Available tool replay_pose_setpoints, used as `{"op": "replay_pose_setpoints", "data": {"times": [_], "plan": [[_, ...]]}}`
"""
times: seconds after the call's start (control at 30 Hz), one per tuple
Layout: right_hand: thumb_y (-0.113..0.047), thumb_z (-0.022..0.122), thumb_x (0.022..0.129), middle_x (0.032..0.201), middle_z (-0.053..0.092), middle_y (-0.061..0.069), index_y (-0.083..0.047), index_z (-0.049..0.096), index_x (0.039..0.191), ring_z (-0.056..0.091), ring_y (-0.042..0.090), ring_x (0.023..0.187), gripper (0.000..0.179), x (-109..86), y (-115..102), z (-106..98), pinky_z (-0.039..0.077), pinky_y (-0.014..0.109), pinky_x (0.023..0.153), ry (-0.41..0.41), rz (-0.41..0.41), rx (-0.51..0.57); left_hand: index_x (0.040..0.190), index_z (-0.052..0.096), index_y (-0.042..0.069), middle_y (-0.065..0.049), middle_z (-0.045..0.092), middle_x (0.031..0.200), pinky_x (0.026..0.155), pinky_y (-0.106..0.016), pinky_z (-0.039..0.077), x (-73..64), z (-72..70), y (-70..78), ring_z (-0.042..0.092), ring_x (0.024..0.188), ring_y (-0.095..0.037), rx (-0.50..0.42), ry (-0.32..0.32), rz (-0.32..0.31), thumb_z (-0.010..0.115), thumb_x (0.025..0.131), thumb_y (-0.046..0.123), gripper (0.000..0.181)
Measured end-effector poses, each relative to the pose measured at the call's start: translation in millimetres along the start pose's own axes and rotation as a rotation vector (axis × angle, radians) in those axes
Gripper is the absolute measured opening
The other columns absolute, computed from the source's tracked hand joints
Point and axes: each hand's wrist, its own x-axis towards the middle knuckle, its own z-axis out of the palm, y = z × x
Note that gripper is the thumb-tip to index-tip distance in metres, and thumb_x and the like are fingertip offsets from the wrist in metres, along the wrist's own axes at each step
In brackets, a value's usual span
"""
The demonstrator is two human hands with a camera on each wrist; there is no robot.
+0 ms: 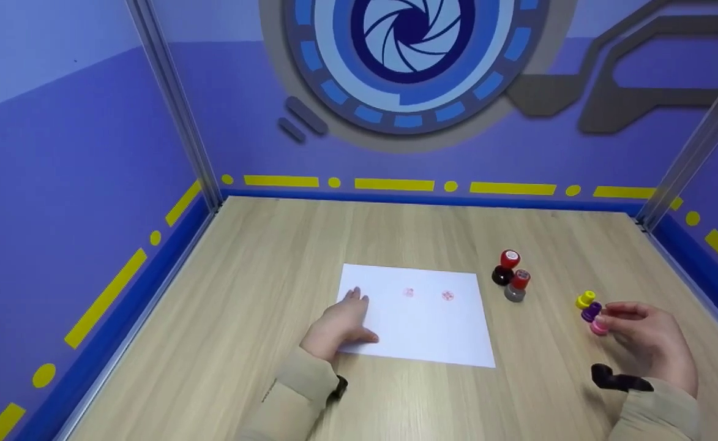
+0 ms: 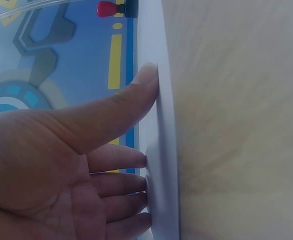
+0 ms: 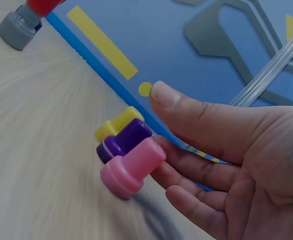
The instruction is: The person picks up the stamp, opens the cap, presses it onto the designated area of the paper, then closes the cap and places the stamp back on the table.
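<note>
Reaching in at the near right of the wooden table [image 1: 273, 263], the right hand [image 1: 655, 337] is beside a pink toy stamp [image 3: 132, 169], its thumb and fingers apart near the handle, not clamped on it. Just beyond the pink one and slightly left is a purple toy stamp [image 3: 125, 139], then a yellow toy stamp [image 3: 120, 123]; the three form a tight slanting row, so the purple one crowds the pink one's far side.

At the left, the left hand [image 1: 343, 318] lies with fingers and thumb spread, tips resting on the left part of a white paper sheet [image 1: 426, 331] and covering some of its left edge. Two red imprints [image 1: 448, 295] mark the sheet's far half, the left one fainter.

Between sheet and toy row, set farther back, are two red-topped stamps: the black-based stamp [image 1: 509, 258] farther off, the grey-based stamp [image 1: 520, 282] just nearer and right. A black strap [image 1: 622, 381] crosses the right wrist. Behind the table's far edge rises a blue-purple wall [image 1: 395, 165] with yellow dashes.
</note>
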Motion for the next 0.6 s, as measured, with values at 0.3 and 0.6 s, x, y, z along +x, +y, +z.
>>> {"op": "replay_pose_setpoints", "data": {"times": [0.3,0.6], "plan": [[-0.023,0.092,0.077,0.087,0.071,-0.012,0.003,0.052,0.142,0.071,0.008,0.086,0.080,2.5,5.3,2.2,0.061,0.021,0.075,-0.024,0.026,0.083,0.154,0.040,-0.006,-0.028,0.027,0.166,0.129,-0.043,0.027,1.7,-0.5,-0.8,0.026,0.157,-0.036,0.022,0.008,0.013,0.084,0.086,0.034,0.090],[-0.030,0.092,0.075,0.101,0.075,-0.004,0.004,0.055,0.144,0.067,0.025,0.112,0.085,10.5,7.7,1.2,0.048,0.051,0.112,-0.002,0.015,-0.066,0.155,0.040,-0.004,-0.025,0.026,0.167,0.129,-0.045,0.027,1.5,0.1,-0.5,0.025,0.158,-0.035,-0.003,0.011,-0.010,0.085,0.086,0.034,0.091]]}}
